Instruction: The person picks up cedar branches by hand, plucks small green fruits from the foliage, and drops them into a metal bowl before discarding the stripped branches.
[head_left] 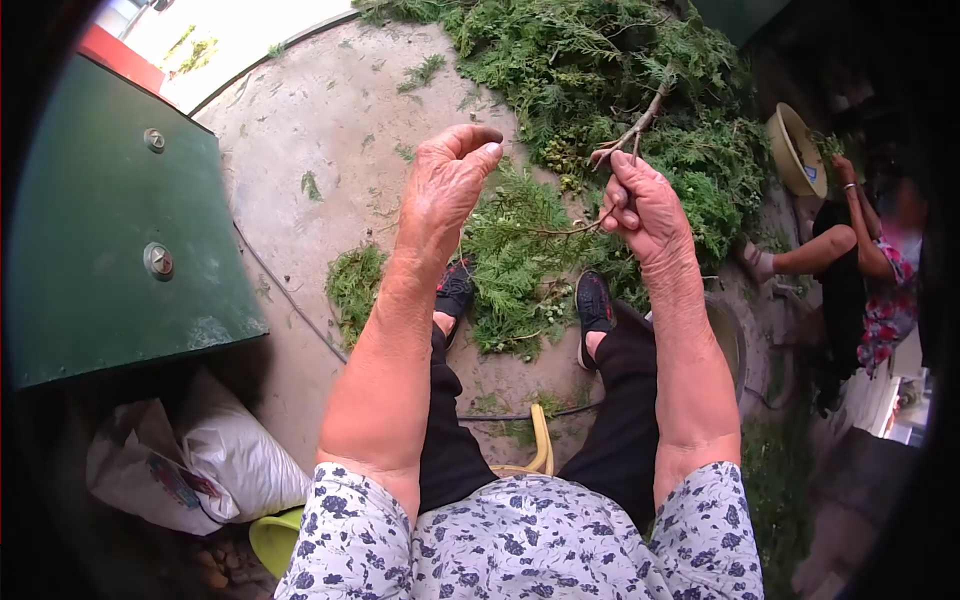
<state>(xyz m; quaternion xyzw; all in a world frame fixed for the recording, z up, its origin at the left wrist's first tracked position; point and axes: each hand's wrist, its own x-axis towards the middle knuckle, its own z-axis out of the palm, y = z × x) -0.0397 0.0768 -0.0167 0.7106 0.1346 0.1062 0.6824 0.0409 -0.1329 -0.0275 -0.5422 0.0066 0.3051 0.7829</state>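
Observation:
My right hand [648, 205] is closed around a bare, forked branch [645, 122] whose brown stem points up and away over the green pile. A thin twig [570, 231] also runs left from these fingers toward green sprigs. To its left, my left hand [455, 170] is raised with thumb and fingers bent together at the tips; whether anything small is pinched there I cannot make out. Flat, scaly evergreen cuttings [510, 270] lie on the ground between my shoes, below both hands.
A large heap of evergreen branches [590, 60] fills the far side. At left stand a green metal box [110, 230] and white sacks [240, 450]. A dark cable [290, 297] crosses the concrete. On the right, another person [880, 250] sits by a beige basin [797, 150], holding sprigs.

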